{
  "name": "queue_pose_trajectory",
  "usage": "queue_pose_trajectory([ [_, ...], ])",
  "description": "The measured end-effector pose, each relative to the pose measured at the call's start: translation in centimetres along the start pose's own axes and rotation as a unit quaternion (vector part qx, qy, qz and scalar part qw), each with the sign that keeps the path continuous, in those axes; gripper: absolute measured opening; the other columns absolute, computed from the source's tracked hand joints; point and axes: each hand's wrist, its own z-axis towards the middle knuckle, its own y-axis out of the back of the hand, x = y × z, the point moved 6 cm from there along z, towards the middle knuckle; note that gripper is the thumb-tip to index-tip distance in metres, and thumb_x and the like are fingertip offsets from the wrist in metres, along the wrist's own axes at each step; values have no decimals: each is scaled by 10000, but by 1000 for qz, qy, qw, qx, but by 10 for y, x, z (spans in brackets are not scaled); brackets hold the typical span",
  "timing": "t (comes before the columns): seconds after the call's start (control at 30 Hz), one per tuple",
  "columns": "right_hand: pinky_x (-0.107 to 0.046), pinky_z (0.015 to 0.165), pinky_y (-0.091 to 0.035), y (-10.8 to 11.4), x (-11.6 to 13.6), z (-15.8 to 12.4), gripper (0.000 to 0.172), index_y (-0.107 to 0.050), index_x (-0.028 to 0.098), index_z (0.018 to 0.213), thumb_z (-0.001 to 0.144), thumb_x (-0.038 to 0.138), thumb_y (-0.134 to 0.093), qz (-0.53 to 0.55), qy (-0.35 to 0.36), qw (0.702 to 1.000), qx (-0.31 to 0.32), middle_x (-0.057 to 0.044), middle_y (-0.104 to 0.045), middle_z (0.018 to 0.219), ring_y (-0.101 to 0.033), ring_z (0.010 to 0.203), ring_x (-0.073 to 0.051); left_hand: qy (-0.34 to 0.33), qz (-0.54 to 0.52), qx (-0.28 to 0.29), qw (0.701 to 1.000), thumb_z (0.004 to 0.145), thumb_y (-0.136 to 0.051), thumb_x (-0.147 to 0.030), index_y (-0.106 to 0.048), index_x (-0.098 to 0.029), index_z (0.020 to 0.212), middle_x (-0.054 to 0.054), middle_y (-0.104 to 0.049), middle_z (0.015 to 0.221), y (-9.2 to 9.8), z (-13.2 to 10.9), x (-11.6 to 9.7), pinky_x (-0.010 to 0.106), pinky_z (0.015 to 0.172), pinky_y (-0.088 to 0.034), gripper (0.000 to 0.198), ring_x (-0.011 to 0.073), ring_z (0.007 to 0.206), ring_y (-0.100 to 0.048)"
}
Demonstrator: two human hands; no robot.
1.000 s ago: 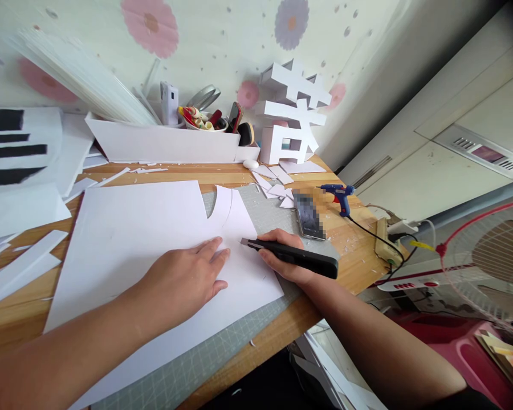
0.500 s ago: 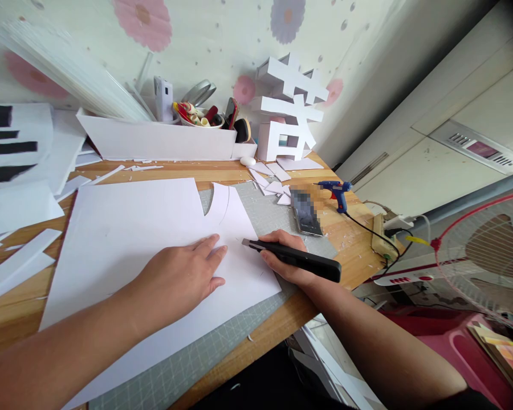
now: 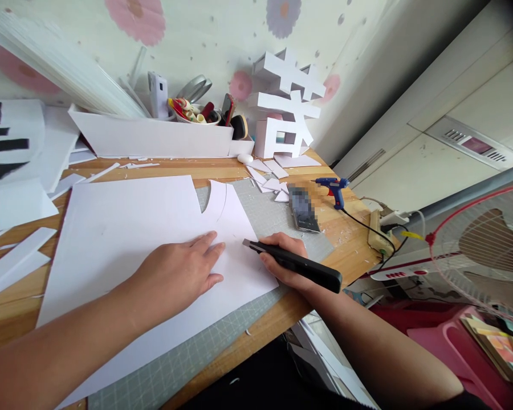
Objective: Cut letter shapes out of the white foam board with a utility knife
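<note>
The left hand (image 3: 177, 273) stays flat on the sheet (image 3: 123, 239), fingers spread, holding nothing. Just right of it, the right hand (image 3: 284, 265) keeps its clamp on the knife (image 3: 293, 263), blade tip at the sheet's right edge, barely moved.

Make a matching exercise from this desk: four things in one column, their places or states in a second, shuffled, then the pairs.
1. left hand
2. utility knife
3. glue gun
4. white 3D character

A. stands upright by the wall
B. gripped in the right hand
C. pressed flat on the white sheet
D. lies on the wooden table, beyond the phone

Pairs: 1-C, 2-B, 3-D, 4-A
</note>
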Motion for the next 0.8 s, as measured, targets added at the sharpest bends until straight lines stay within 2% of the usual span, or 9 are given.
queue_pose_trajectory([
  [0.3,-228,559,-493,2,5,-8,146,-652,226,995,849,236,-652,-15,12,1000,-17,5,-702,739,-634,592,-127,10,-14,16,1000,945,-591,-372,-647,-177,1357,163,-569,1471,2,-2,2,416,691,-618,459,341,980,-745],
  [0.6,-232,558,-490,5,9,-13,160,-648,235,1005,846,216,-640,-16,14,1000,-14,7,-694,735,-626,579,-127,7,9,41,999,968,-551,-406,-632,-164,1375,142,-546,1496,3,1,1,411,653,-621,480,314,906,-755],
  [0.8,-226,553,-475,6,9,-19,183,-633,235,1028,848,208,-644,-15,29,999,-20,23,-662,709,-607,563,-115,11,-8,27,1000,963,-563,-389,-642,-163,1361,146,-555,1487,5,-1,1,424,647,-619,465,333,926,-753],
])
